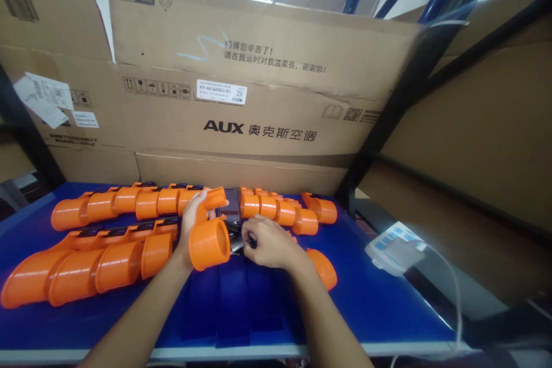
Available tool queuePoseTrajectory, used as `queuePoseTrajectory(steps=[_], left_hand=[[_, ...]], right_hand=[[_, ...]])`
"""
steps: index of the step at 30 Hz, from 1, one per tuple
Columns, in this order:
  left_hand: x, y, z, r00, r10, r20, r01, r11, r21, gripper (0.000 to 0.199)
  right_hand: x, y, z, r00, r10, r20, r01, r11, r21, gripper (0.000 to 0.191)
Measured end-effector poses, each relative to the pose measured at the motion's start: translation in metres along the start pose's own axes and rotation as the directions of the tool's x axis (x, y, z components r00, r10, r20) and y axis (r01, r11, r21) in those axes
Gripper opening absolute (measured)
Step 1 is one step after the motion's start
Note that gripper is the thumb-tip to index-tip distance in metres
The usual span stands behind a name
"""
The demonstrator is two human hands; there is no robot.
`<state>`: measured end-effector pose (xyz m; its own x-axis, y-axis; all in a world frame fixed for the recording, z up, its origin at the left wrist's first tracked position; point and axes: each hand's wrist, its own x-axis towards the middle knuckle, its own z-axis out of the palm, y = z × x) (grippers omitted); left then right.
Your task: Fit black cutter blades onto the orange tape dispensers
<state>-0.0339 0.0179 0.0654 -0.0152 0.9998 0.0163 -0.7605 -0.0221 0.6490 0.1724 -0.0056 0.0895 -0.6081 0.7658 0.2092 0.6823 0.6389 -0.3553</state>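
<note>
My left hand (194,221) is wrapped round an orange plastic part (210,243) with a round cup-like end and a grip-shaped upper piece. The part is held above the blue tabletop, its cup end toward me. Close beside it, my right hand (269,241) is closed in a pinch. Dark and silvery pieces (235,245) show between the two hands, too small and covered to name. Behind the hands stands a dark box (230,204). Similar orange parts (77,276) lie in rows to the left, and more orange parts (276,207) lie to the right.
A large cardboard carton (259,98) forms a wall behind the blue table (366,310). To the right lies a white power strip-like device (394,248) with a cable. Dark rack posts (383,109) rise at the side.
</note>
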Motion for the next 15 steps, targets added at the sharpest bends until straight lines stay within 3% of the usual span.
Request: queuePoseTrajectory(steps=[4, 8, 13, 15], left_hand=[[-0.002, -0.001, 0.004, 0.999, 0.001, -0.05, -0.001, 1.0, -0.013, 0.034], [-0.003, -0.003, 0.004, 0.997, 0.055, -0.06, -0.053, 0.998, 0.042, 0.037], [0.0, -0.009, 0.0, 0.985, 0.149, -0.085, -0.135, 0.98, 0.146, 0.042], [0.001, -0.013, -0.003, 0.967, 0.227, -0.118, -0.201, 0.96, 0.197, 0.043]], right_hand=[[0.0, -0.001, 0.001, 0.999, -0.013, -0.042, 0.014, 1.0, 0.024, 0.013], [0.001, 0.0, 0.002, 0.986, 0.008, -0.164, 0.005, 0.997, 0.075, 0.013], [0.002, -0.001, 0.005, 0.927, -0.011, -0.374, 0.086, 0.979, 0.186, 0.006], [0.0, -0.006, 0.007, 0.911, -0.051, -0.41, 0.153, 0.963, 0.22, 0.013]])
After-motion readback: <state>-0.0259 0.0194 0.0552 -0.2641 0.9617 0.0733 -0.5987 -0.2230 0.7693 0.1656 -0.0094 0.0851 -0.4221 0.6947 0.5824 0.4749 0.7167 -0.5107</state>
